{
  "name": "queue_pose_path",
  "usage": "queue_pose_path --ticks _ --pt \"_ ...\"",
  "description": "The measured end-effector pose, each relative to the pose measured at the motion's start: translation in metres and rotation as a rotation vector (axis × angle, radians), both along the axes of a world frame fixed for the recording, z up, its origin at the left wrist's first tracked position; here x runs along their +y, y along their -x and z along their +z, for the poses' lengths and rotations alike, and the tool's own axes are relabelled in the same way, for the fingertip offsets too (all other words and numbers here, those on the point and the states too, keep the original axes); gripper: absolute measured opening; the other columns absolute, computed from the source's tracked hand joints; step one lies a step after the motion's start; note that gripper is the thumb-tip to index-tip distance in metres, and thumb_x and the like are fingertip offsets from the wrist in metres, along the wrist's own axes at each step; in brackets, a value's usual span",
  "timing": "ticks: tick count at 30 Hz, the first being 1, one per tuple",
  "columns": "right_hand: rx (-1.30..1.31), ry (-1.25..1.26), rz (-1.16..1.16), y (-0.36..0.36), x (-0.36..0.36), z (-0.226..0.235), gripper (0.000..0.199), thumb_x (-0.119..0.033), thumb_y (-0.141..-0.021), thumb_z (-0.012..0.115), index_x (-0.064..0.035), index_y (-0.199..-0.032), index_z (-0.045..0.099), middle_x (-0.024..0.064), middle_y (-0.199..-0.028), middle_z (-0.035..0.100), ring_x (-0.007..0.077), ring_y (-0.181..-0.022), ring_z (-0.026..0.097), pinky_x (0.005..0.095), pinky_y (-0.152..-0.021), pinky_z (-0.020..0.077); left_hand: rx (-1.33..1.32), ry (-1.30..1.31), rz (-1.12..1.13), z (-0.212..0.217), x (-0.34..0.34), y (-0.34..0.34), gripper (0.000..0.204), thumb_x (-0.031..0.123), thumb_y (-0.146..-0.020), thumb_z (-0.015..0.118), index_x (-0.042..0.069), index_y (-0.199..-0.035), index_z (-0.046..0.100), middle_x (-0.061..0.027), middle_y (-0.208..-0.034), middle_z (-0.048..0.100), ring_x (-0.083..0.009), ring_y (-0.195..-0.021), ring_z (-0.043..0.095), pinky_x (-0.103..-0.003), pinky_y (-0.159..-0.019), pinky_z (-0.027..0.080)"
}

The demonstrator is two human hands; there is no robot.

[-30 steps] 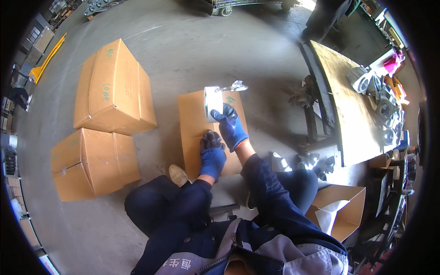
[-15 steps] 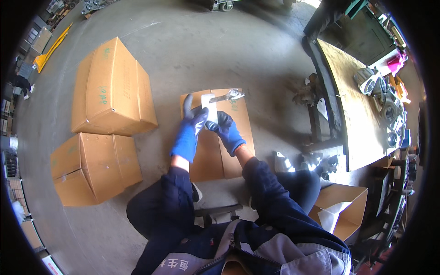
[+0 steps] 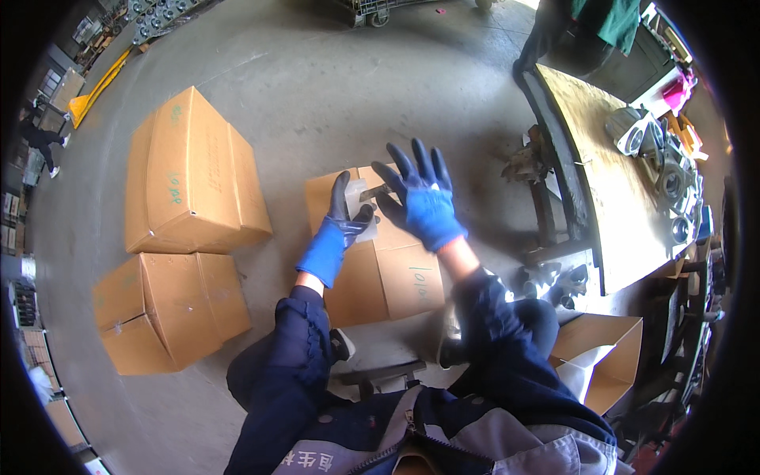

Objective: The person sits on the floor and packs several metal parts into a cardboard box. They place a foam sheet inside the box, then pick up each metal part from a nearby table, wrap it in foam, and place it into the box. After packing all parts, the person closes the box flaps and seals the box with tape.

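Observation:
My left hand (image 3: 346, 222), in a blue glove with a dark coating, is closed on a whitish, partly see-through object (image 3: 366, 231) over the carton in front of me. A narrow grey strip (image 3: 374, 192) sticks out of this object toward my right hand; its exact kind cannot be made out. My right hand (image 3: 421, 198), gloved the same way, is open with fingers spread, just right of the strip. Whether its thumb touches the strip is unclear. Beneath both hands stands the closed brown carton (image 3: 356, 289), with green handwriting on its top.
Two brown cartons (image 3: 186, 178) (image 3: 170, 309) stand on the left. An open carton (image 3: 613, 364) sits at my lower right, near metal parts (image 3: 566, 283) on the floor. Along the right runs a wooden-topped workbench (image 3: 602, 174) bearing metal castings (image 3: 671, 184). Another person (image 3: 39, 142) walks far left.
My right hand has let go of the whitish object and opened, fingers spread. My left hand keeps it. Handwriting now shows at the carton's lower right, where bare cardboard showed before.

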State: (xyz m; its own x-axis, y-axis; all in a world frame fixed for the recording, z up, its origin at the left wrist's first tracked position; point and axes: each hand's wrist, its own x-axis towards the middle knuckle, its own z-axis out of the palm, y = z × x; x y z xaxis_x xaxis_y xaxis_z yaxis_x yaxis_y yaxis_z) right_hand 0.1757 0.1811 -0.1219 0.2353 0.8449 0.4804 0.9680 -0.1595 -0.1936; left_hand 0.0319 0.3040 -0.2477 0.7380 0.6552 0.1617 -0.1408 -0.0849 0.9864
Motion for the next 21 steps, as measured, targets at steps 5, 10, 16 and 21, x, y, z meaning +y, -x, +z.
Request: queue_pose_path --ticks 5,10,16,21 --pt "0.386 0.625 0.117 -0.041 0.024 0.002 0.026 -0.033 -0.084 0.065 -0.0184 -0.103 0.074 0.01 -0.097 0.073 0.032 -0.09 0.068 0.0451 -0.086 0.0513 0.071 0.332 -0.036 0.005 -0.002 -0.004 0.089 -0.005 -0.088 0.06 0.024 -0.156 0.011 -0.0134 -0.118 0.054 -0.022 -0.083 0.063 -0.041 -0.074 0.06" --pt "0.223 0.446 0.151 -0.037 0.02 0.005 0.007 -0.021 -0.079 0.068 -0.0145 -0.081 0.07 0.0084 -0.076 0.068 0.0314 -0.074 0.066 0.0425 -0.068 0.0513 0.15 0.187 -0.056 0.02 -0.004 0.001 0.085 -0.002 -0.089 0.061 0.023 -0.155 0.014 -0.0117 -0.107 0.057 -0.0202 -0.078 0.064 -0.038 -0.071 0.058" --pt "-0.093 0.286 0.185 -0.023 0.02 -0.002 0.007 -0.017 -0.078 0.066 -0.0171 -0.085 0.066 0.0057 -0.078 0.063 0.0273 -0.076 0.063 0.0428 -0.068 0.0456 0.241 0.209 -0.029 0.041 0.003 0.0 0.076 -0.001 -0.089 0.063 0.02 -0.152 0.025 -0.0092 -0.11 0.058 -0.0168 -0.089 0.063 -0.034 -0.078 0.056" --pt "-0.243 0.172 0.014 -0.008 0.013 -0.028 0.009 -0.017 -0.082 0.063 -0.0206 -0.089 0.068 0.0023 -0.076 0.064 0.0227 -0.073 0.065 0.0429 -0.074 0.0477 0.193 0.303 -0.062 0.049 0.008 -0.002 0.057 -0.005 -0.09 0.06 0.012 -0.143 0.047 -0.0066 -0.117 0.059 -0.0139 -0.105 0.06 -0.026 -0.092 0.051"
